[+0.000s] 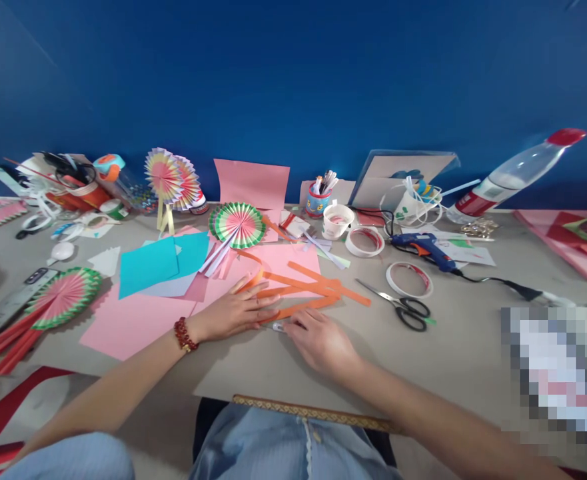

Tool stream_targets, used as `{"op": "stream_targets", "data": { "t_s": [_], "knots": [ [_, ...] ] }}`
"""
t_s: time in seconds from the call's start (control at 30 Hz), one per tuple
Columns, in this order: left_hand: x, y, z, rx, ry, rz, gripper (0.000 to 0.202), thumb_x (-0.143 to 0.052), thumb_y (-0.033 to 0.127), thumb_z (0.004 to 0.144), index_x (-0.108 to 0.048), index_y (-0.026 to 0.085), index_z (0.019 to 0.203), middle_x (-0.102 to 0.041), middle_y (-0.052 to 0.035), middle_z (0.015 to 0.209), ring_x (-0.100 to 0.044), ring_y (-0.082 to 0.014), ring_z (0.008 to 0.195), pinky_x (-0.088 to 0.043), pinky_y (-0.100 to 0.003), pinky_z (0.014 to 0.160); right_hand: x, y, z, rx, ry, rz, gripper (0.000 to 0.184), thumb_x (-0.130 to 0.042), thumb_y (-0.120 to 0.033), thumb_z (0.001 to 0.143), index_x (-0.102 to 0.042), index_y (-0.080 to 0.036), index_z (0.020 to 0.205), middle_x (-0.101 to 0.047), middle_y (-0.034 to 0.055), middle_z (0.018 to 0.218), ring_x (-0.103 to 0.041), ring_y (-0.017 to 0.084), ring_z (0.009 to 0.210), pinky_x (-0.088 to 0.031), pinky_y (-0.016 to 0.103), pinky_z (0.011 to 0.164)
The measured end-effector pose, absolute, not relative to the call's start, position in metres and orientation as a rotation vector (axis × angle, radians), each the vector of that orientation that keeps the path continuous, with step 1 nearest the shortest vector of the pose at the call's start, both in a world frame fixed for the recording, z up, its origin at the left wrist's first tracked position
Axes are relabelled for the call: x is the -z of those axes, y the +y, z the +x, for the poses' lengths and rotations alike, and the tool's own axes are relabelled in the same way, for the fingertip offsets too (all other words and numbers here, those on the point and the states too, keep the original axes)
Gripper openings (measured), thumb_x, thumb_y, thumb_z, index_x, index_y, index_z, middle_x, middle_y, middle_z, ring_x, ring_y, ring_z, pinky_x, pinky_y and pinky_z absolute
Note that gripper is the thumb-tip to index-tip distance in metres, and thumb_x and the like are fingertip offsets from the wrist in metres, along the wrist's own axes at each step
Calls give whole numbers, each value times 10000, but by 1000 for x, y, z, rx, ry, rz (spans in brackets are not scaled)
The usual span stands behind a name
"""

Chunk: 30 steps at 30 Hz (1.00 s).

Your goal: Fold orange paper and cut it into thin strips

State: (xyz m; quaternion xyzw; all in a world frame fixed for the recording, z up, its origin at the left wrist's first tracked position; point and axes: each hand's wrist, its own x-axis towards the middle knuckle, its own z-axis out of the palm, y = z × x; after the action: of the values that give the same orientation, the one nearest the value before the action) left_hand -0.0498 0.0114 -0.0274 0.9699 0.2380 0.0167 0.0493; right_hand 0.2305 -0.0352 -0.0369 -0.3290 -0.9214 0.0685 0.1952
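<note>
Orange paper strips [332, 291] lay at right hand's [323, 340] 12 o'clock, overlap hiding their count; probably light, bendy, easily creased, best pinched by ends | left hand [238, 308] lay spread over some | right hand curled, grip unclear | 1 scissors [398, 301] at its 2 o'clock | 2 green-edged fans [66, 293] sat at left hand's 9 and 12 o'clock

The left hand [236, 310] hid parts of the orange strips [330, 287]; the right hand [323, 340] partly covered a small pale piece [278, 327], too small to identify. A pixelated patch [560, 373] masked the far right, and the left edge cut off red paper [16, 400].
</note>
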Motion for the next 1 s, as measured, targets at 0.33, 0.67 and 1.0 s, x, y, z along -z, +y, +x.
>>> {"op": "stream_targets", "data": {
  "t_s": [0.33,0.67,1.0],
  "knots": [
    [29,12,-52,-129,718,2902,596,-390,443,1073,-153,356,1612,-337,1,1620,-146,-243,1555,-67,-531,1263,21,-36,272,-396,-2482,-996,247,-448,-153,1005,-688,-211,1019,-648,70,909,-604,194,863,-509,302,760],
    [27,9,-52,-136,718,2909,570,-307,509,1078,-204,329,1609,-327,-3,1624,-151,-243,1554,-15,-513,1263,23,-39,331,-272,-2284,-1194,240,-486,-205,1005,-692,-229,1126,-678,88,1018,-650,215,930,-532,343,816],
    [27,9,-52,-130,727,2894,575,-352,505,1071,-236,320,1603,-349,-13,1614,-187,-257,1546,-49,-521,1264,25,-39,350,-105,-2154,-1324,227,-497,-247,998,-712,-226,1067,-680,83,975,-660,217,880,-546,353,797]
  ]
}}
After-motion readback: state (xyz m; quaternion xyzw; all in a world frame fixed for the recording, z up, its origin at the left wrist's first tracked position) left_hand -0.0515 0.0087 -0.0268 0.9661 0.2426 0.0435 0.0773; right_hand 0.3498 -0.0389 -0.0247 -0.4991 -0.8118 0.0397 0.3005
